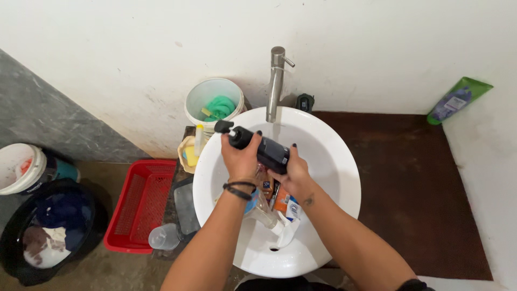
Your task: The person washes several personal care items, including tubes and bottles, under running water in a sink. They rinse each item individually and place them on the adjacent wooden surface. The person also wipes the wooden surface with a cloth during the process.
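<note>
Over the round white basin (334,161) I hold a black pump bottle (266,150) lying on its side under the steel tap (276,81). My left hand (240,159) grips its neck end near the black pump head, a dark band on the wrist. My right hand (293,173) clasps the bottle's base. Beneath my hands, inside the basin, lie a clear bottle (264,211), an orange packet (281,198) and a white tube.
A white bucket (212,99) with a green hose stands behind the basin on the left. A red basket (141,205) and a dark tub of clothes (51,231) sit on the floor. A brown counter (420,183) stretches right, with a green tube (458,99) against the wall.
</note>
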